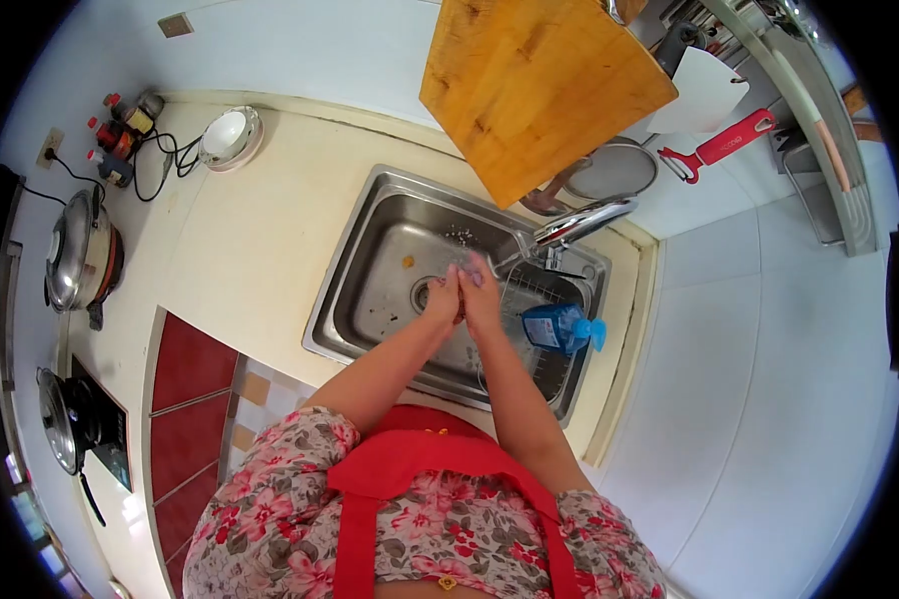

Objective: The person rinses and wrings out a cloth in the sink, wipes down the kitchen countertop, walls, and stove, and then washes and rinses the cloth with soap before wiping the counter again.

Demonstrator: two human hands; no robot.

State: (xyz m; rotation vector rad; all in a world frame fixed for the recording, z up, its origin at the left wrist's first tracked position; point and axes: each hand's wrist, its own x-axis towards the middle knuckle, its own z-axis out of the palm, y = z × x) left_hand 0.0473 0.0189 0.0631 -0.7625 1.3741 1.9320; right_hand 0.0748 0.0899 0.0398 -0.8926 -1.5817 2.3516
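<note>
Monitoring the head view, I register the left hand (444, 297) and the right hand (480, 291) pressed together over the sink (377, 282) — I cannot tell whether anything lies between the palms. The faucet (582, 222) is mounted at the sink's rear edge, near the right hand. On the sink's floor, I note an orange scrap (408, 262). At the sink's right side, I locate a blue pump bottle (547, 328). Above the sink's rear edge is a wooden cutting board (539, 90). Well left of the sink — on the countertop (255, 235) — I identify stacked bowls (227, 138) and a lidded pot (73, 252).
</note>
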